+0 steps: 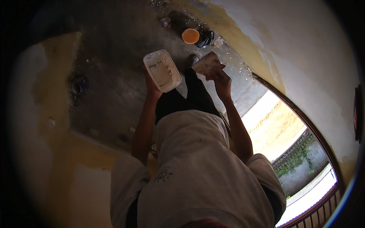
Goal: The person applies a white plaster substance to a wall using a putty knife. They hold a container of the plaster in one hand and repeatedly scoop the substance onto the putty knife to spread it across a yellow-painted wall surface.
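My left hand (153,86) is closed around the side of a white rectangular plastic tub (173,70). A pale paste, like putty, lies in the bottom of the tub and is smeared up its inner walls. To the right of it, my right hand (220,79) grips a flat, roughly rectangular plate (205,63), perhaps a putty spreader. That plate is reddish-brown with whitish smears, and it is tilted, apart from the tub. The fingers of my left hand are mostly hidden behind the tub.
An orange round container (190,36) stands on the grey floor (114,87), beside a dark sandal (206,39). A small clear plastic item (165,22) and a dark can-like object (78,86) lie farther off. Patchy yellow-and-white walls (262,49) flank me. A bright doorway opens at right.
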A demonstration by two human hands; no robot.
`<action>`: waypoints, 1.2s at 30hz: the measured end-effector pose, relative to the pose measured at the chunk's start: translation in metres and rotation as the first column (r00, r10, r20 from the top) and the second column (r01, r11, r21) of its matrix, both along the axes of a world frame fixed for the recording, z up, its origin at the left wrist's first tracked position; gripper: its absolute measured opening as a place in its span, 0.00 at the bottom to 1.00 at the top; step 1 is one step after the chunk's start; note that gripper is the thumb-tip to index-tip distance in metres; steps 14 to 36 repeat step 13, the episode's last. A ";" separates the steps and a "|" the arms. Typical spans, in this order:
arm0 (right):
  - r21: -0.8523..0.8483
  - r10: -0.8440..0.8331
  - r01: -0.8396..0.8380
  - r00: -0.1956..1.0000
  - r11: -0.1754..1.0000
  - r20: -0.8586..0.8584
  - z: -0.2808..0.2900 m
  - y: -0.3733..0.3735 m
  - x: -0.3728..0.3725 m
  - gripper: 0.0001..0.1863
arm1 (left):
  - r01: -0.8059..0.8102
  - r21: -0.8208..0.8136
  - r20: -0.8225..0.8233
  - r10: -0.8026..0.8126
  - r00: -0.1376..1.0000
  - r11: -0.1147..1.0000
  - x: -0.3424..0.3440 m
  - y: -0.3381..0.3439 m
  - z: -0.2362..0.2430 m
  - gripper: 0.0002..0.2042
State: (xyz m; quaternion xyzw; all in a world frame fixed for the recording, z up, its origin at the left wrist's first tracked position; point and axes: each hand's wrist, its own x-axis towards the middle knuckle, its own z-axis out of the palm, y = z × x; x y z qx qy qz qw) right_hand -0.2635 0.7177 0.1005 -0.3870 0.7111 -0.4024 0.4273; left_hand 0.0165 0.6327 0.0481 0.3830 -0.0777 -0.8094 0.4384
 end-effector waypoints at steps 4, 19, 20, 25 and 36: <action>0.163 -0.015 0.033 0.994 0.986 -0.107 -0.026 -0.015 0.017 0.22 | -0.048 -0.011 0.007 0.048 0.999 0.999 0.028 -0.001 -0.042 0.35; 0.362 0.067 -0.041 0.996 0.931 -0.059 -0.191 -0.043 -0.030 0.14 | -0.062 -0.014 0.263 0.064 0.963 0.998 0.041 -0.007 -0.134 0.36; 0.362 0.067 -0.041 0.996 0.931 -0.059 -0.191 -0.043 -0.030 0.14 | -0.062 -0.014 0.263 0.064 0.963 0.998 0.041 -0.007 -0.134 0.36; 0.362 0.067 -0.041 0.996 0.931 -0.059 -0.191 -0.043 -0.030 0.14 | -0.062 -0.014 0.263 0.064 0.963 0.998 0.041 -0.007 -0.134 0.36; 0.362 0.067 -0.041 0.996 0.931 -0.059 -0.191 -0.043 -0.030 0.14 | -0.062 -0.014 0.263 0.064 0.963 0.998 0.041 -0.007 -0.134 0.36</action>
